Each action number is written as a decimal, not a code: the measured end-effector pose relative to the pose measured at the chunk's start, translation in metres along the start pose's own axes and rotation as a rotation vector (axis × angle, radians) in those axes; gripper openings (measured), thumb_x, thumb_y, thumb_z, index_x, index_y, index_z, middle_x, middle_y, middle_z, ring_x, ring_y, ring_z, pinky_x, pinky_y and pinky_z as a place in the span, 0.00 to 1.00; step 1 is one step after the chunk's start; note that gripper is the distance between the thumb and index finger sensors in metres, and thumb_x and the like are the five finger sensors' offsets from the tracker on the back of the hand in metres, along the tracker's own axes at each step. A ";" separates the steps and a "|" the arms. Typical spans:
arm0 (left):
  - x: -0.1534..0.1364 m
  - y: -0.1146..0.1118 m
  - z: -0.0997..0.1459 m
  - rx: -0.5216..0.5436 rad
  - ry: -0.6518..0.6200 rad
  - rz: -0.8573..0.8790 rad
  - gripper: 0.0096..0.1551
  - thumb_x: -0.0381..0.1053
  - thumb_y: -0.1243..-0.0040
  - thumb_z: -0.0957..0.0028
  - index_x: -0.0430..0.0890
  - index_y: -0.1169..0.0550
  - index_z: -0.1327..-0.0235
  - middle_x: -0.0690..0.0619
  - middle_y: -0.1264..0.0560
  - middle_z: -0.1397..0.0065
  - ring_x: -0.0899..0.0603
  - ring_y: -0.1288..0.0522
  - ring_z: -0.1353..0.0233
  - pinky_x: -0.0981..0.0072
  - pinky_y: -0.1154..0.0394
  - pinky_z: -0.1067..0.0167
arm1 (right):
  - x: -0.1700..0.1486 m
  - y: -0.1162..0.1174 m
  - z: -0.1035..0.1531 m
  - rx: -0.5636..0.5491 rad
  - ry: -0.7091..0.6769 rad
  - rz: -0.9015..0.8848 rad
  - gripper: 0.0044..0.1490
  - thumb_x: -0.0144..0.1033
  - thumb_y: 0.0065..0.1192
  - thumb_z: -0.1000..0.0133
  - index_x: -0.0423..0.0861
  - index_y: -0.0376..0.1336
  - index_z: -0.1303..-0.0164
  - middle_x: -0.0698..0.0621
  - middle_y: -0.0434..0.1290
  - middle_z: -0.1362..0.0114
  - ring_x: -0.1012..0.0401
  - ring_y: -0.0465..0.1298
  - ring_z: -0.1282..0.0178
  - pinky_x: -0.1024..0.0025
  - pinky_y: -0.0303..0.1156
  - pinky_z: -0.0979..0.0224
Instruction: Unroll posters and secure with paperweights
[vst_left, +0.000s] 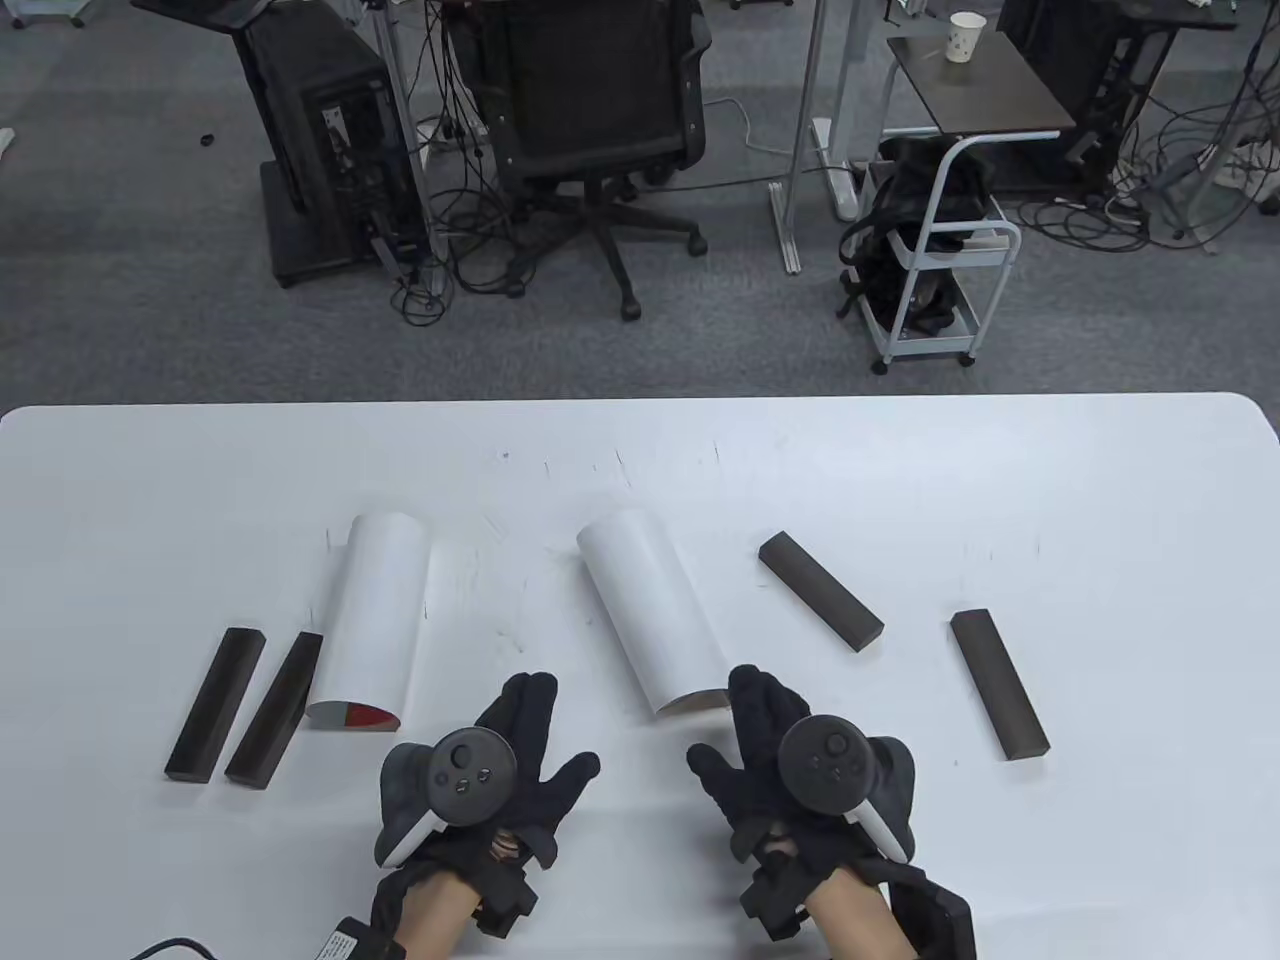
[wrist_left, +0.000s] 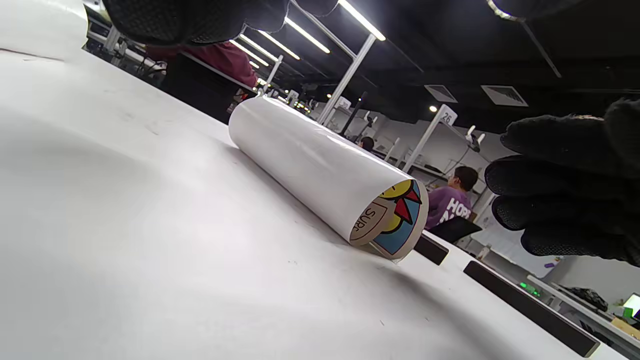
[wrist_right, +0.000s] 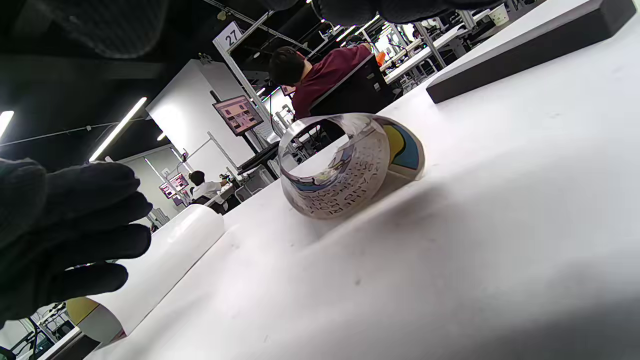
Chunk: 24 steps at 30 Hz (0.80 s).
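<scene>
Two rolled white posters lie on the white table: the left poster and the right poster. Four dark bar paperweights lie flat: two side by side at the left, and two at the right. My left hand is open and empty, spread near the table between the rolls. My right hand is open and empty, its fingertips close to the right poster's near end. The left wrist view shows the right poster. The right wrist view shows it end-on, with the left poster beside it.
Past the table's far edge stand an office chair, a black equipment stand, a white cart and floor cables. A paperweight lies just behind the right poster in the right wrist view.
</scene>
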<state>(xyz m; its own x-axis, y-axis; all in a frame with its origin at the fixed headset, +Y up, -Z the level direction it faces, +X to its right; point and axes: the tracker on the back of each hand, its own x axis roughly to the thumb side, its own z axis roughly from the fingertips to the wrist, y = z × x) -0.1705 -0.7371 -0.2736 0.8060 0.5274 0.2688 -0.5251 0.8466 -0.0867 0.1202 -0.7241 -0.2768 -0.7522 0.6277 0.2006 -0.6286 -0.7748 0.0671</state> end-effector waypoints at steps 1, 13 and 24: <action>0.000 0.000 0.000 0.000 0.001 0.002 0.52 0.72 0.52 0.52 0.42 0.46 0.23 0.37 0.47 0.20 0.27 0.40 0.22 0.38 0.34 0.32 | 0.000 0.000 0.000 0.001 0.001 -0.002 0.54 0.63 0.56 0.48 0.44 0.41 0.24 0.36 0.47 0.19 0.34 0.51 0.23 0.37 0.53 0.25; -0.007 0.003 0.000 0.018 0.021 0.050 0.52 0.72 0.52 0.52 0.42 0.46 0.23 0.37 0.47 0.20 0.27 0.40 0.22 0.38 0.34 0.32 | 0.027 -0.015 -0.031 0.039 0.056 0.030 0.55 0.63 0.58 0.48 0.43 0.42 0.24 0.35 0.48 0.19 0.34 0.51 0.23 0.37 0.53 0.25; -0.013 0.005 -0.001 0.027 0.045 0.081 0.52 0.72 0.52 0.52 0.42 0.46 0.23 0.36 0.47 0.20 0.27 0.40 0.22 0.38 0.34 0.32 | 0.046 0.004 -0.115 0.160 0.264 0.126 0.56 0.63 0.58 0.48 0.43 0.39 0.24 0.35 0.46 0.19 0.34 0.50 0.23 0.37 0.52 0.25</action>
<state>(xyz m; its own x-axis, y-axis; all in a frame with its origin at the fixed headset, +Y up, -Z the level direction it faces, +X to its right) -0.1837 -0.7399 -0.2785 0.7714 0.5975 0.2189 -0.5961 0.7989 -0.0802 0.0604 -0.6893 -0.3797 -0.8604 0.5079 -0.0422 -0.5043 -0.8365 0.2146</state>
